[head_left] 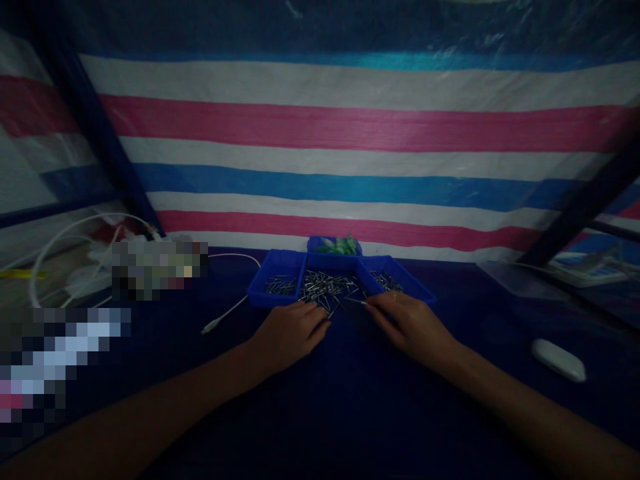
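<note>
My left hand point(293, 328) rests palm down on the dark blue table, its fingers curled at the near edge of a loose heap of small metal pins point(327, 287). My right hand point(405, 319) lies to the right of the heap and pinches one thin metal pin point(356, 301) between thumb and forefinger. Behind the heap stand three blue trays: the left tray point(260, 288) holds a few pins, the right tray point(419, 291) holds several pins, and the back tray point(320, 248) holds green pieces point(343, 247).
A white cable point(227, 313) runs across the table at left from a tangle of white wires. A white oval object point(557, 359) lies at right. A striped pink, white and blue tarp point(350, 133) hangs behind the table. Dark frame posts stand at both sides.
</note>
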Demonstrator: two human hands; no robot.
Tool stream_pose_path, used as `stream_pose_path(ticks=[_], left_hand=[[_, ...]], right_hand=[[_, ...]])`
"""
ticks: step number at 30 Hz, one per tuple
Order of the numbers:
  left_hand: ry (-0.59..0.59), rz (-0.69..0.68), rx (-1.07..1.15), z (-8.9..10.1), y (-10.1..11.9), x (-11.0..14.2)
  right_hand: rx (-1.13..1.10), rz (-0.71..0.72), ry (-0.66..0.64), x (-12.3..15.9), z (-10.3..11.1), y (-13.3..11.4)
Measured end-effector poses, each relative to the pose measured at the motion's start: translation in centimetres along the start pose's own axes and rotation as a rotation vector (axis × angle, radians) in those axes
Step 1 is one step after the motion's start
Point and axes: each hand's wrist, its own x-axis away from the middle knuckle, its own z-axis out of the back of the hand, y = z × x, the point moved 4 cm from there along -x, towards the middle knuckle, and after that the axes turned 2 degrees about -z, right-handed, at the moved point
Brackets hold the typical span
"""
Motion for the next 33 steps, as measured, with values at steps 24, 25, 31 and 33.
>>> stream_pose_path(ticks=[24, 25, 31, 33], left_hand=[[-0.109, 0.085, -0.086, -2.3, -1.1, -1.5], [-0.107, 0.087, -0.082, -2.4, -1.1, -1.5], [-0.099, 0.095, -0.085, -2.4, -1.0, -1.4], [-0.103, 0.089, -0.09, -2.4, -1.0, -1.4]], right_hand=[[-0.157, 0.19, -0.25, 1.2, -2.5, -2.7], [-0.157, 0.186, -0.252, 1.1, -2.6, -2.5], [-0.152, 0.172, -0.26, 1.0, -2.8, -2.4], [-0.156, 0.164, -0.265, 0.9, -2.8, -2.5]])
